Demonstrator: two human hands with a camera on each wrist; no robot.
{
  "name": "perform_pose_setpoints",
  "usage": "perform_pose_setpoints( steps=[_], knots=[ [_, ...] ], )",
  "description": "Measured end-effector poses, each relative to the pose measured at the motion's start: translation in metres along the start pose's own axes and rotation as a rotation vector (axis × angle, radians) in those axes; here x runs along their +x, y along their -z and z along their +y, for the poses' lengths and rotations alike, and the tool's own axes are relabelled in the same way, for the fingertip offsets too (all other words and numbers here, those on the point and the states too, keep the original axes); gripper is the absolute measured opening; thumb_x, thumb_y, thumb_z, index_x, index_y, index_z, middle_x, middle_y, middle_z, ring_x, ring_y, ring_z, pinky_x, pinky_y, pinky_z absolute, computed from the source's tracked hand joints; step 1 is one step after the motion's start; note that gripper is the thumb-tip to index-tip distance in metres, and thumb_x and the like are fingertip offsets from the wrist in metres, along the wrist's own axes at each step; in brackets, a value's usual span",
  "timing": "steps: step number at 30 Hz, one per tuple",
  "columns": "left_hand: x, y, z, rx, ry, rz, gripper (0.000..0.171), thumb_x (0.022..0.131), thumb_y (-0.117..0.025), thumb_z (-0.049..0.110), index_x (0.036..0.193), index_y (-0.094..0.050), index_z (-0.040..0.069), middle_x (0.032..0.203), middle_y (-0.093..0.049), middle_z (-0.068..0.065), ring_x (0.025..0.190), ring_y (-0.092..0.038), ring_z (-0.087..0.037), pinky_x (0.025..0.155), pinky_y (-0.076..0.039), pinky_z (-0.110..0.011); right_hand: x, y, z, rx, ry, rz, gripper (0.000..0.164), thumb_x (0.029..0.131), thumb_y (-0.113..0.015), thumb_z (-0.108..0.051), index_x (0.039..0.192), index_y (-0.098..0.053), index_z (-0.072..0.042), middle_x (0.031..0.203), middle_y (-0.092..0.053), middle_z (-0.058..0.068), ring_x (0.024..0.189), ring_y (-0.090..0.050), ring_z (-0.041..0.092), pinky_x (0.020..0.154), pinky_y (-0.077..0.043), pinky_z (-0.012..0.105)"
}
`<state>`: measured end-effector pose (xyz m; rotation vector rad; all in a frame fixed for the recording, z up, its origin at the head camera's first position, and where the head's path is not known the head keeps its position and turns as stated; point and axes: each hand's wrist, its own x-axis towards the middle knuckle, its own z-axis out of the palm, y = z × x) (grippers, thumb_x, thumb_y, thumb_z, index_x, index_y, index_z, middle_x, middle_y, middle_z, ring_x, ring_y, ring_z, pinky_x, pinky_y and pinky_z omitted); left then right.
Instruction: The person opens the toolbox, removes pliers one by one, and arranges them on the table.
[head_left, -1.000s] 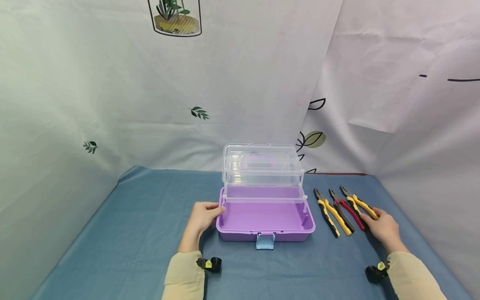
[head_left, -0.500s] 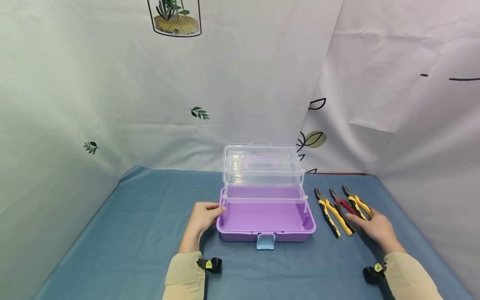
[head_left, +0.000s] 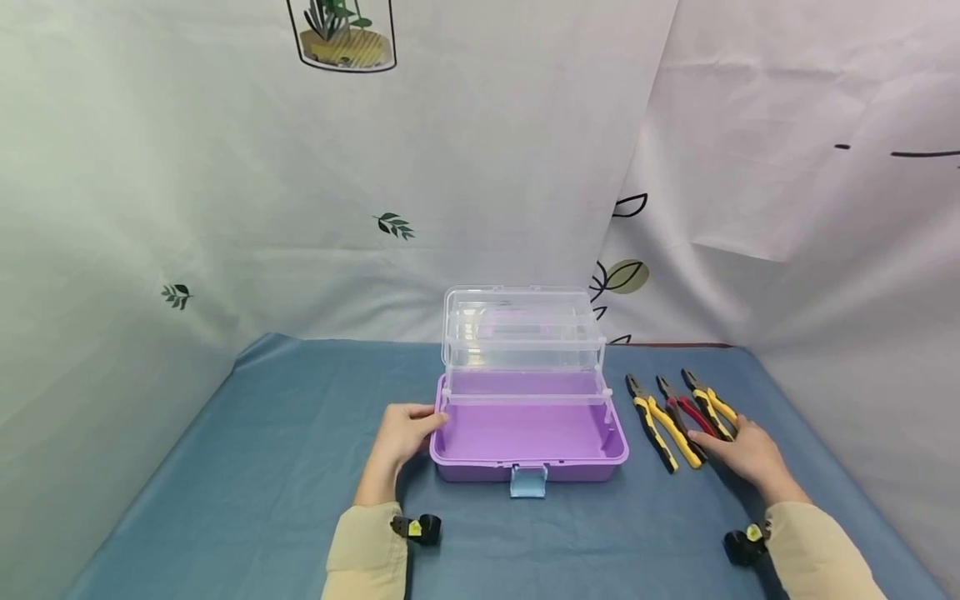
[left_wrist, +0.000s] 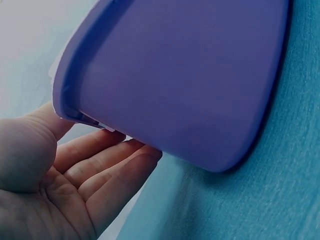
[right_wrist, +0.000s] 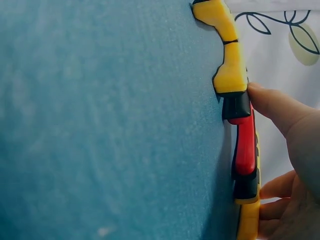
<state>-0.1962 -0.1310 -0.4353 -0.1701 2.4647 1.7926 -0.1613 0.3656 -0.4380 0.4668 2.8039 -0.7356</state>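
A purple toolbox (head_left: pixel 527 472) stands with its clear lid (head_left: pixel 521 329) raised. My left hand (head_left: pixel 401 435) holds its left side, thumb over the rim and fingers on the outer wall, as the left wrist view shows. To the right lie three pairs of pliers side by side: yellow-and-black pliers (head_left: pixel 677 434), red-and-black pliers (head_left: pixel 697 415) and another yellow-and-black pair (head_left: pixel 722 407). Over the handles of the two right-hand pairs rests my right hand (head_left: pixel 752 454). In the right wrist view its thumb touches a black handle end (right_wrist: pixel 236 106) and its fingertips meet a yellow handle (right_wrist: pixel 248 220).
A clear tray (head_left: pixel 527 399) spans the back of the toolbox, and a light blue latch (head_left: pixel 528 482) hangs at its front. Blue cloth (head_left: pixel 315 467) covers the table. White printed fabric (head_left: pixel 487 167) hangs behind and at both sides.
My right hand has shifted left, its thumb going from the right-hand pliers across to the red-and-black pair. The right-hand pliers' handles have swung left, closer to that pair. My left hand keeps its hold.
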Motion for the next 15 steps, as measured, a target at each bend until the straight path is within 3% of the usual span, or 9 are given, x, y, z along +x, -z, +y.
perform_pose_setpoints(
  steps=[10, 13, 15],
  knots=[
    [0.001, 0.005, 0.001, 0.048, -0.033, -0.009, 0.032, 0.085, -0.07, 0.02, 0.109, -0.069, -0.002, 0.104, -0.069, -0.022, 0.078, -0.068, -0.018, 0.067, -0.058, -0.035, -0.001, 0.0, -0.006, -0.01, 0.043, -0.012, 0.121, 0.082, -0.049, -0.072, 0.139, 0.001, 0.023, 0.14, -0.002, 0.049, 0.129, -0.008, 0.063, 0.102, -0.02, 0.071],
    [0.002, 0.006, 0.003, 0.091, -0.061, -0.021, 0.035, 0.086, -0.069, 0.023, 0.111, -0.069, -0.002, 0.104, -0.069, -0.02, 0.08, -0.067, -0.019, 0.067, -0.058, -0.035, -0.002, -0.002, -0.012, -0.014, 0.088, 0.053, 0.117, 0.084, -0.047, -0.07, 0.141, -0.001, 0.02, 0.142, -0.001, 0.047, 0.131, -0.005, 0.061, 0.103, -0.014, 0.072],
    [0.002, 0.008, 0.005, 0.151, -0.101, -0.011, 0.043, 0.087, -0.068, 0.028, 0.116, -0.065, -0.003, 0.11, -0.067, -0.021, 0.09, -0.067, -0.025, 0.075, -0.057, -0.039, -0.004, -0.005, -0.019, -0.015, 0.142, 0.129, 0.111, 0.086, -0.046, -0.068, 0.143, -0.003, 0.018, 0.144, -0.002, 0.045, 0.132, -0.005, 0.06, 0.103, -0.011, 0.073]
  ],
)
